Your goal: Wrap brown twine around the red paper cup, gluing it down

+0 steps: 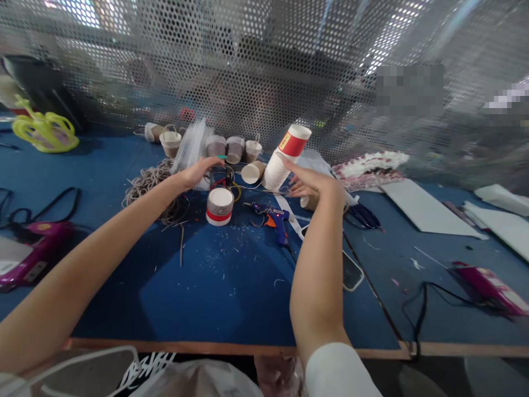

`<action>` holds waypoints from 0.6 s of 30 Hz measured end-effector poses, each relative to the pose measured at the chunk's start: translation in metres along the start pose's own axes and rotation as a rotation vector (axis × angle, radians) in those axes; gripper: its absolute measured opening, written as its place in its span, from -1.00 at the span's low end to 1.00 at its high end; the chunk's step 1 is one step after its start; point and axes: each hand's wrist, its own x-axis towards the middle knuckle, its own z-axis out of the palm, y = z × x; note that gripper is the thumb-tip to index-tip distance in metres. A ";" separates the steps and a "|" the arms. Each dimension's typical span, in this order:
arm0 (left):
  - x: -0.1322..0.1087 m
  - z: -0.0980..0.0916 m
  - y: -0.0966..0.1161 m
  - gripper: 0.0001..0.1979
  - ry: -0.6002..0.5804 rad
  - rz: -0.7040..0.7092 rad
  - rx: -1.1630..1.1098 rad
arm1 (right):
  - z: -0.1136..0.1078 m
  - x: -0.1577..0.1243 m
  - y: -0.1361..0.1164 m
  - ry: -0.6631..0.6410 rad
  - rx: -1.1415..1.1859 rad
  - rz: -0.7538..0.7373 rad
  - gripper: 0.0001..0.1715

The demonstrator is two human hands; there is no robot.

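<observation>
1. Head view, nearest edge: blue table (231, 298) with a wooden rim, and both bare forearms reach out across it.
2. Mid-table: a phone (352, 271) lies just right of the right forearm. A pink tool (28, 255) sits at the far left and a second pink tool (491, 284) at the far right, both with black cords.
3. Between the arms: an upturned cup (219, 207), wrapped in twine with a red band, stands alone. A blue glue gun (276, 218) lies just right of it.
4. Left hand (198, 172): released, fingers stretched flat, grasping nothing. It rests beside a clear bristly bundle (190, 144), with a heap of twine (151, 182) under the wrist.
5. Right hand (316, 184): grasping the lower end of a stack of paper cups (285, 157). The stack is white with a red band at the top, tilted up and to the right, and raised above the table behind the glue gun.
6. Behind the hands: a row of twine-wrapped cups (225, 148), with scissors (364, 216) to the right and white sheets (430, 208) further right.
7. Farthest: a yellow crown shape (45, 133) at far left, and a perforated screen (248, 71) across the back.
</observation>
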 end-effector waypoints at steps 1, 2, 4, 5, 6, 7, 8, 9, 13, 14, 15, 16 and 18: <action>0.000 -0.001 0.000 -0.52 -0.017 0.004 0.026 | 0.001 0.001 -0.001 0.000 -0.031 -0.007 -0.13; 0.001 -0.002 0.000 -0.55 -0.032 0.004 0.050 | 0.003 0.001 -0.003 0.006 -0.072 -0.027 -0.12; 0.001 -0.005 0.000 -0.59 -0.057 0.008 0.097 | 0.005 0.002 -0.008 0.026 -0.147 -0.090 -0.14; 0.002 -0.007 -0.001 -0.61 -0.061 0.012 0.118 | 0.007 0.002 -0.011 0.049 -0.180 -0.126 -0.16; 0.002 -0.008 -0.001 -0.62 -0.058 0.015 0.134 | 0.008 0.000 -0.014 0.086 -0.219 -0.161 -0.18; 0.003 -0.009 -0.001 -0.63 -0.051 0.020 0.154 | 0.009 -0.002 -0.017 0.139 -0.266 -0.193 -0.21; 0.003 -0.009 -0.001 -0.65 -0.040 0.032 0.174 | 0.009 -0.006 -0.020 0.206 -0.330 -0.219 -0.24; 0.002 -0.010 -0.001 -0.68 -0.028 0.046 0.192 | 0.009 -0.010 -0.023 0.274 -0.408 -0.243 -0.28; 0.000 -0.012 0.004 -0.71 0.033 0.099 0.256 | 0.004 -0.022 -0.030 0.376 -0.576 -0.255 -0.48; -0.001 -0.013 0.005 -0.69 0.045 0.108 0.266 | 0.002 -0.023 -0.030 0.349 -0.574 -0.252 -0.52; -0.001 -0.013 0.006 -0.67 0.055 0.115 0.274 | 0.001 -0.023 -0.030 0.321 -0.566 -0.251 -0.56; -0.001 -0.014 0.007 -0.64 0.062 0.119 0.281 | -0.001 -0.022 -0.028 0.300 -0.557 -0.249 -0.61; -0.002 -0.015 0.008 -0.57 0.073 0.121 0.302 | -0.002 -0.019 -0.025 0.290 -0.533 -0.245 -0.64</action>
